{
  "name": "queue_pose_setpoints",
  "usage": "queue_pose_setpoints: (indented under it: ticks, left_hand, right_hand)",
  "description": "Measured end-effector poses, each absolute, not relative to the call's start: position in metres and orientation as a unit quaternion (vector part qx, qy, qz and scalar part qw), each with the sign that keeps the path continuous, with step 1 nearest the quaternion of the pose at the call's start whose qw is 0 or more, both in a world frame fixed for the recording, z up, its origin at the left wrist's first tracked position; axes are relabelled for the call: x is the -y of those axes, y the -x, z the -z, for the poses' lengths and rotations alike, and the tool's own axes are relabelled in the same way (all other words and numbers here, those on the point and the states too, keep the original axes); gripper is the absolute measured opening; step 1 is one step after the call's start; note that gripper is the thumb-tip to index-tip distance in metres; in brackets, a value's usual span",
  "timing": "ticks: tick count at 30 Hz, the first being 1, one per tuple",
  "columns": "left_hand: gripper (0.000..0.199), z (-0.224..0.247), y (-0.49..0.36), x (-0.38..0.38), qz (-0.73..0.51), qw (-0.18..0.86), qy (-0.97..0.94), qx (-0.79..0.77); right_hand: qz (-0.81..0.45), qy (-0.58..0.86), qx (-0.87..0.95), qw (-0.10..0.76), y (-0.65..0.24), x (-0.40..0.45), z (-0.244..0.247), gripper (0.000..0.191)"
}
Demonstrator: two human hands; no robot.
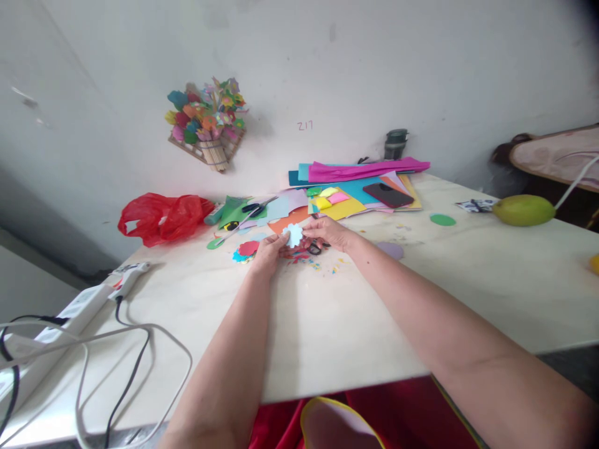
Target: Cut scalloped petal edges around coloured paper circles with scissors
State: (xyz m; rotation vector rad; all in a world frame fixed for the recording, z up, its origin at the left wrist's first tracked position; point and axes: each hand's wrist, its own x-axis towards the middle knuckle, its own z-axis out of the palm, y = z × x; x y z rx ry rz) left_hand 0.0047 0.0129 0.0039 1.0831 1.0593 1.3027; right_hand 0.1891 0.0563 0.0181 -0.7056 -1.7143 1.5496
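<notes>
Just above the pale surface, near the middle, a light blue paper shape with a scalloped edge is held up between both hands. It looks very light, thin and bendy, so it likely creases or tears under a hard squeeze; a gentle pinch near the rim, away from the notches, should suit it best. The left hand grips its left side, thumb on the face and fingers curled behind. The right hand is partly closed, fingertips together at the opposite edge, apparently pinching it lightly, though how firmly I cannot tell. Dark scissor handles show just below the right hand, beside small paper scraps. A red paper shape lies left of the left hand, overlapping a blue one.
</notes>
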Motion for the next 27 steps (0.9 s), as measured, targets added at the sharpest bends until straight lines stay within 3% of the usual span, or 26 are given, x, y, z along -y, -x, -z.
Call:
queue_pose_setpoints:
  ticks: [15,23,27]
  left_hand:
    - [0.038,-0.001,-0.003,-0.015,-0.543,0.542,-0.464,-0.442]
    - [0.040,-0.003,-0.005,-0.012,-0.525,0.538,-0.480,-0.452]
    - [0.038,-0.002,-0.006,-0.013,-0.524,0.541,-0.480,-0.450]
  right_hand:
    - [-0.592,0.296,0.658,0.359,-0.186,-0.050,-0.023,0.021]
    - [-0.513,0.346,0.683,0.388,-0.174,-0.041,-0.027,0.052]
    - [-0.497,0.356,0.683,0.399,-0.170,-0.040,-0.028,0.035]
